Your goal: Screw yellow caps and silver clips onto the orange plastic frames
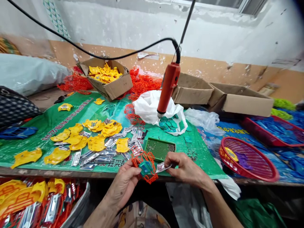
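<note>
My left hand (124, 182) grips an orange plastic lattice piece (142, 160) with a teal part (145, 168) set in it, at the table's near edge. My right hand (184, 167) pinches a small silver metal strip (162, 167) and holds it against that piece. Just beyond my hands lies a small green perforated tray (160, 148). An orange electric screwdriver (167, 88) hangs on a cable above the table, its tip over a white bag (148, 107) of teal parts.
Yellow plastic pieces (96, 142) and silver strips (95, 156) lie scattered on the green mat (28, 133). A cardboard box (114, 87) of yellow pieces and orange lattices (142, 84) sit behind. Red baskets (249, 172) stand at right. A bin (78, 209) of assembled parts sits below left.
</note>
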Demonstrator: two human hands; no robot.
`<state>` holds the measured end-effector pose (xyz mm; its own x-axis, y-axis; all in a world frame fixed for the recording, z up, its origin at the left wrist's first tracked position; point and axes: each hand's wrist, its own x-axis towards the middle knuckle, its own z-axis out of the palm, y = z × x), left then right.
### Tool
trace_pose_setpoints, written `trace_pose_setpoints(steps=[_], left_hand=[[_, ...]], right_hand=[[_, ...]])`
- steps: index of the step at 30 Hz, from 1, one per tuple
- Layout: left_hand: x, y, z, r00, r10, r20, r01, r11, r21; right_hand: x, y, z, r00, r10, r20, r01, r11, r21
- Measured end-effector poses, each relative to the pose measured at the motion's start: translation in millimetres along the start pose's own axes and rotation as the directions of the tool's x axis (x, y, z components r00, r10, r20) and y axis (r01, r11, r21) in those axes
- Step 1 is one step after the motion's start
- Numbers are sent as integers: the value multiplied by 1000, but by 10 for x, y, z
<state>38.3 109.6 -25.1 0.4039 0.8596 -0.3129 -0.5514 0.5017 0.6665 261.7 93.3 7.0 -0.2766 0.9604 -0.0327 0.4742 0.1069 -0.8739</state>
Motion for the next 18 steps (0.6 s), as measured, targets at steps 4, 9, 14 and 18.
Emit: trace_pose_setpoints(steps=[4, 9, 14, 18], left_hand=[[-4, -33, 8, 1000, -3, -24, 4, 999, 54], [25, -57, 40, 999, -28, -28, 29, 999, 46], [52, -60, 96, 997, -68, 23, 68, 998, -4], [59, -43, 100, 997, -74, 38, 75, 997, -31]], right_hand=[[141, 42, 9, 994, 69, 85, -85, 976, 202], [219, 116, 38, 988, 87, 124, -129, 914, 384], [264, 114, 111, 992, 107, 72, -129, 840, 526], [275, 122, 174, 989, 141, 33, -133, 798, 587]])
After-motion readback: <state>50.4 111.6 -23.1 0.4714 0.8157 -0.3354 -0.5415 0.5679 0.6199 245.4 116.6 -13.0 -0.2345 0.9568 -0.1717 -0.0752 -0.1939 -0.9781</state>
